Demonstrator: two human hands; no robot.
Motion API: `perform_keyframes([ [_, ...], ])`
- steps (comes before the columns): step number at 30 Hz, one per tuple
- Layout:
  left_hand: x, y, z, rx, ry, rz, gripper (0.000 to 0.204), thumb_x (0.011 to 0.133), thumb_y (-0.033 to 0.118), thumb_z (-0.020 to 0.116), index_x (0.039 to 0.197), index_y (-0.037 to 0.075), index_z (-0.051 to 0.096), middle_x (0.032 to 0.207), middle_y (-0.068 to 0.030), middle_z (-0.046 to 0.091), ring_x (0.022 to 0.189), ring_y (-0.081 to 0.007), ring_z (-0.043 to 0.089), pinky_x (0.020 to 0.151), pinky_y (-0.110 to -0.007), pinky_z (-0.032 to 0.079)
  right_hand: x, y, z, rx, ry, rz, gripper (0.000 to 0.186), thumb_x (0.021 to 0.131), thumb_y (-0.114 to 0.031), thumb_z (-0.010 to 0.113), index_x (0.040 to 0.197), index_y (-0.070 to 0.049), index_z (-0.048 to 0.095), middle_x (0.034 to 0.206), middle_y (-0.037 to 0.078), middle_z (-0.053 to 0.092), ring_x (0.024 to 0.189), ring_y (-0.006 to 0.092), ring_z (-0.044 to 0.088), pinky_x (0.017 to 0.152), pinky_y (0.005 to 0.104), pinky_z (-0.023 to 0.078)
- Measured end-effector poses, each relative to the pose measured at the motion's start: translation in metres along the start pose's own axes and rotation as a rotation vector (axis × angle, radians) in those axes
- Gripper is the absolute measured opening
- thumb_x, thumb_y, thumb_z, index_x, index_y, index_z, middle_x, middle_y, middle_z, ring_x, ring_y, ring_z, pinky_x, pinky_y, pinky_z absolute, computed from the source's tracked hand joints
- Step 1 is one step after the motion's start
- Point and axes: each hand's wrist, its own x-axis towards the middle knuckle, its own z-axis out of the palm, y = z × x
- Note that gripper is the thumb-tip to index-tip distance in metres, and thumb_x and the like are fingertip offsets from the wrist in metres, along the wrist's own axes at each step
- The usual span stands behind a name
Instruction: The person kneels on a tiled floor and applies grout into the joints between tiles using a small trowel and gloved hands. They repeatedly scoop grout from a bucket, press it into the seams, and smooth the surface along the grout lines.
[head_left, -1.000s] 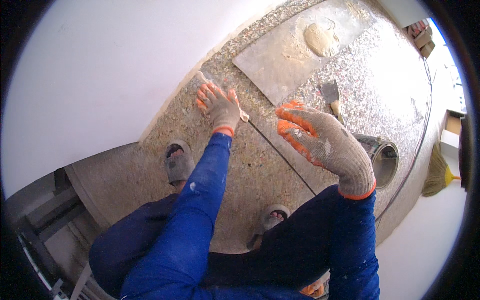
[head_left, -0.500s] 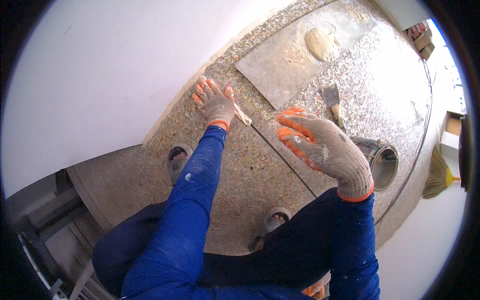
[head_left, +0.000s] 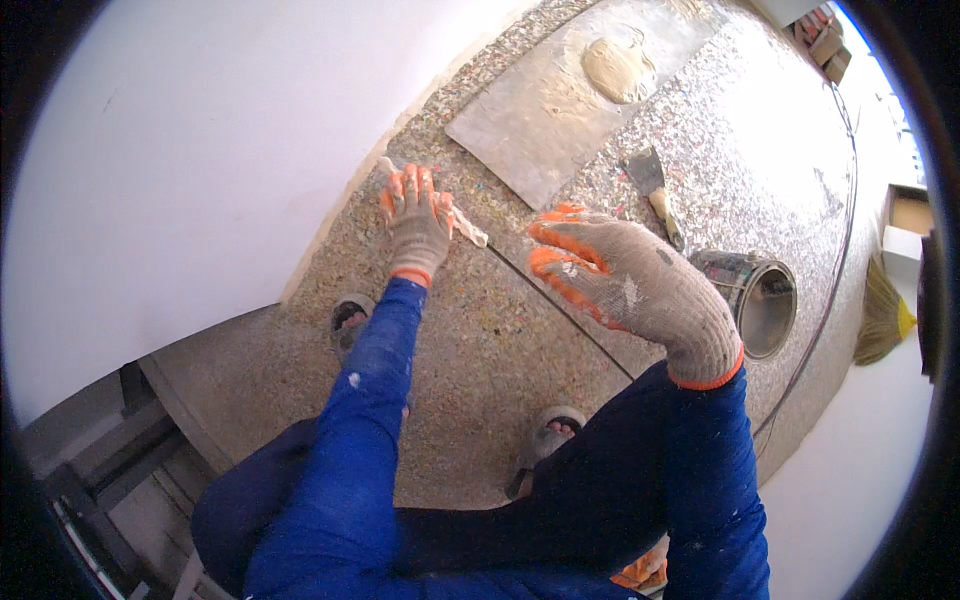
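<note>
While the left hand (head_left: 416,218) splays over pale paste (head_left: 468,228), the right hand (head_left: 634,276) curves, fingers seemingly apart

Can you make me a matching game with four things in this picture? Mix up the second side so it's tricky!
1. Left hand
2. Scraper
3. Broom
4. Cream mound

A. Near the picture's right edge
B. On the grey board
C. Over a pale strip
D. Between the board and the bucket

Right pairs: 1-C, 2-D, 3-A, 4-B
</note>
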Motion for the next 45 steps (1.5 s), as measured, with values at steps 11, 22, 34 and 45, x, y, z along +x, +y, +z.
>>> perform_keyframes([
  [11,-0.096,0.078,0.010,-0.405,0.200,0.252,0.067,0.101,0.036,0.052,0.155,0.000,0.036,0.163,-0.0202,0.030,0.153,-0.0437,0.020,0.122,-0.064,0.013,0.002,-0.010,-0.012,0.072,-0.074,0.160,0.047,0.094,-0.030,0.074,0.131,-0.002,0.067,0.131,0.018,0.067,0.119,0.0270,0.065,0.102,0.0399,0.051],
  [22,-0.101,0.080,0.012,-0.084,-0.013,0.021,0.068,0.103,0.035,0.047,0.155,-0.007,0.032,0.162,-0.0264,0.027,0.152,-0.0468,0.020,0.123,-0.061,0.011,0.004,0.001,-0.009,-0.055,-0.119,0.116,0.045,0.095,-0.030,0.071,0.131,-0.003,0.066,0.137,0.019,0.063,0.129,0.0334,0.060,0.110,0.0431,0.047],
  [34,-0.098,0.094,0.026,-0.079,-0.168,-0.021,0.083,0.095,0.039,0.059,0.154,-0.008,0.028,0.166,-0.0277,0.016,0.154,-0.0484,0.011,0.124,-0.061,0.006,0.000,-0.005,-0.009,-0.063,-0.108,0.036,0.050,0.095,-0.035,0.069,0.132,-0.003,0.065,0.132,0.020,0.066,0.126,0.0344,0.061,0.106,0.0436,0.050],
  [45,-0.040,0.020,0.011,-0.247,0.280,0.515,0.035,0.089,0.022,0.067,0.123,0.016,0.069,0.128,-0.0051,0.062,0.127,-0.0300,0.052,0.114,-0.053,0.036,-0.018,-0.001,-0.012,-0.120,-0.023,0.127,0.050,0.093,-0.030,0.074,0.133,-0.001,0.063,0.123,0.019,0.068,0.111,0.0285,0.068,0.088,0.0378,0.058],
])
